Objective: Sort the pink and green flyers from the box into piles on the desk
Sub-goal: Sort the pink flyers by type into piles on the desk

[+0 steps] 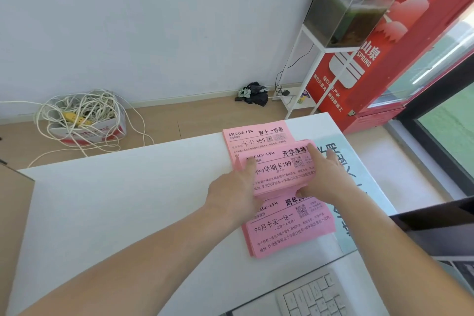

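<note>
Both your hands are on the middle pink stack (279,174), the one headed with the 199 term-card offer. Your left hand (234,192) lies flat against its left edge, fingers (247,165) stretched out along the paper, not clenched. Your right hand (324,177) clasps the right edge, fingers extended over the top and the thumb tucked under the near corner, so the stack is grasped between the two hands rather than pinched by one.

The relation that matters: this stack's long axis runs left to right across the surface (115,200), its short sides facing your palms. It sits between two other pink stacks. The far pink stack (256,137) lies just behind it and is partly overlapped by it; the near pink stack (287,228) lies just in front, its far edge under your hands. Neither hand is clearly nearer, so squaring or setting the stack down looks like a two-handed push inward.

A pale blue-green printed sheet (333,146) lies just right of the middle pink stack, partly under your right hand; whether it is one of the green flyers you cannot tell.

The cardboard edge (15,200) well left of the middle pink stack may be the box, but its contents are out of view. The box on the floor (87,123) holds only coiled white cable and a yellow power strip.
</note>
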Available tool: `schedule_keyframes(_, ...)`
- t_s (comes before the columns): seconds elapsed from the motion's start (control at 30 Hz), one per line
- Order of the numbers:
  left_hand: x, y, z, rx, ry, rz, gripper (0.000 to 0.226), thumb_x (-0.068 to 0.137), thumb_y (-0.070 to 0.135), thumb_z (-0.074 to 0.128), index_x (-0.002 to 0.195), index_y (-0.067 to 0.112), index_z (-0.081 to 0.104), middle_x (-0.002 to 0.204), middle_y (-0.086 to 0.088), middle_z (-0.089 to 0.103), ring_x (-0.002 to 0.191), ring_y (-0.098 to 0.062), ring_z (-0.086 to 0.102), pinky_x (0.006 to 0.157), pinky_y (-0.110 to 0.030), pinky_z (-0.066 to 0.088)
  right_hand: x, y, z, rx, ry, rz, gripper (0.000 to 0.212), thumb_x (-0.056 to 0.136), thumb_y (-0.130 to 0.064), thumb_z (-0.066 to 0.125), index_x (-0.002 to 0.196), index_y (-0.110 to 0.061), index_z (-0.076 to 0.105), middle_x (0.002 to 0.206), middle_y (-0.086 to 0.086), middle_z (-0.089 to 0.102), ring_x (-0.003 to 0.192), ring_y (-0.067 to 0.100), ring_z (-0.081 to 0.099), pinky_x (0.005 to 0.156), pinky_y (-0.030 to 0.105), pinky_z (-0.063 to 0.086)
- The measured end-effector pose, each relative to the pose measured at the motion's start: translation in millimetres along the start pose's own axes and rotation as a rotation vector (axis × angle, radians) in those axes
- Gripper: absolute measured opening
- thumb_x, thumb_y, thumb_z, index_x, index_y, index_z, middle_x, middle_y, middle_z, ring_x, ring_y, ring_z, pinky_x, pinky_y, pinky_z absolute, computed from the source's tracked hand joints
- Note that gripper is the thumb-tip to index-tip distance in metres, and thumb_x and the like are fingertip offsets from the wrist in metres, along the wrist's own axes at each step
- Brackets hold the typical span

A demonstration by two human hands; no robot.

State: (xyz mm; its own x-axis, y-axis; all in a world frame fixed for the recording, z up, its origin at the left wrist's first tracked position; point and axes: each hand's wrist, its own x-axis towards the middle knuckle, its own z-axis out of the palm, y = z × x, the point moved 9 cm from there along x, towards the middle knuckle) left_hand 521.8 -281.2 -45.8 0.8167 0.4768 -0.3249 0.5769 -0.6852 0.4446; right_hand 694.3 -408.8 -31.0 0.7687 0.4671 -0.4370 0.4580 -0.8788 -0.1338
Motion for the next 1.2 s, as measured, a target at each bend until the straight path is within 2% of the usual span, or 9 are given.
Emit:
schedule_keyframes(0.13,-26.6,-17.6,-29.5,-0.119,0.057,0.061,0.076,0.089,0.059,0.065,0.151,0.032,0.029,0.109,0.002,0.066,0.102,-0.024,0.064,0.085,-0.037,0.055,-27.9,-50.2,-12.3,-0.166,0.019,-0.114,0.121,0.078,-0.017,0.084,0.162,-0.036,-0.001,0.171,0.009,-0.007,0.158,0.033,0.001,0.123,0.056,0.019)
schedule_keyframes(0.23,-50.1,-54.3,-64.6,-0.205,0.156,0.062,0.055,0.095,0.055,0.060,0.144,0.032,0.048,0.110,0.011,0.070,0.096,-0.013,0.063,0.090,-0.034,0.052,-59.4,-121.0,-20.8,-0.054,0.064,-0.323,0.095,0.086,-0.020,0.076,0.161,-0.038,0.020,0.167,-0.004,0.025,0.152,0.023,0.026,0.115,0.050,0.037)
schedule_keyframes(0.37,-104.2,-128.2,-112.7,-0.377,0.328,-0.003,0.029,0.095,0.042,0.065,0.122,0.031,0.067,0.089,0.018,0.070,0.073,-0.003,0.063,0.078,-0.026,0.053,-101.2,-217.0,-6.0,0.293,0.091,-0.544,0.047,0.092,-0.032,0.072,0.137,-0.036,0.060,0.131,-0.019,0.062,0.123,0.004,0.058,0.106,0.038,0.048)
schedule_keyframes(0.47,-164.0,-201.8,-143.7,-0.519,0.482,-0.136,0.018,0.094,0.035,0.069,0.112,0.034,0.070,0.082,0.017,0.069,0.070,-0.003,0.066,0.070,-0.023,0.052,-134.7,-293.3,24.0,0.475,-0.019,-0.650,0.027,0.093,-0.029,0.072,0.120,-0.033,0.072,0.108,-0.024,0.070,0.100,-0.011,0.064,0.094,0.023,0.054)
schedule_keyframes(0.6,-258.6,-300.1,-172.8,-0.631,0.658,-0.295,0.016,0.093,0.025,0.072,0.107,0.034,0.072,0.083,0.014,0.072,0.072,-0.011,0.072,0.074,-0.037,0.061,-192.6,-386.7,67.9,0.605,-0.187,-0.785,0.015,0.094,-0.023,0.071,0.106,-0.031,0.077,0.098,-0.023,0.074,0.086,-0.011,0.066,0.069,0.002,0.045)
schedule_keyframes(0.77,-360.7,-421.3,-158.0,-0.502,0.534,-0.666,0.024,0.099,0.023,0.062,0.121,0.030,0.065,0.110,0.012,0.069,0.090,-0.007,0.068,0.084,-0.036,0.059,-258.8,-477.3,122.7,0.565,-0.278,-0.987,0.015,0.096,-0.016,0.071,0.104,-0.026,0.078,0.103,-0.020,0.074,0.097,-0.003,0.067,0.082,0.008,0.048)
schedule_keyframes(0.93,-390.5,-454.1,-101.7,-0.370,0.215,-0.702,0.033,0.102,0.019,0.053,0.135,0.022,0.059,0.134,0.002,0.060,0.077,-0.012,0.058,0.054,-0.009,0.041,-283.7,-543.2,191.1,-0.024,-0.230,-1.168,0.035,0.096,-0.033,0.068,0.130,-0.031,0.065,0.141,-0.016,0.054,0.134,0.009,0.048,0.110,0.033,0.043)
schedule_keyframes(1.07,-382.1,-467.8,-91.3,-0.217,0.220,-0.624,0.028,0.098,0.012,0.050,0.122,0.016,0.063,0.128,0.004,0.059,0.114,-0.022,0.055,0.092,-0.032,0.049,-274.2,-574.8,232.7,-0.362,-0.260,-1.113,0.087,0.088,-0.052,0.073,0.159,-0.035,0.026,0.170,-0.006,0.014,0.157,0.019,0.007,0.127,0.043,0.014)
schedule_keyframes(1.2,-381.6,-472.5,-86.0,-0.227,0.271,-0.606,0.030,0.094,0.008,0.051,0.119,0.017,0.065,0.122,0.006,0.056,0.117,-0.019,0.052,0.098,-0.033,0.046,-258.4,-592.3,252.0,-0.434,-0.210,-1.090,0.103,0.077,-0.061,0.077,0.159,-0.036,0.021,0.166,-0.005,0.023,0.156,0.023,0.014,0.128,0.047,0.007)
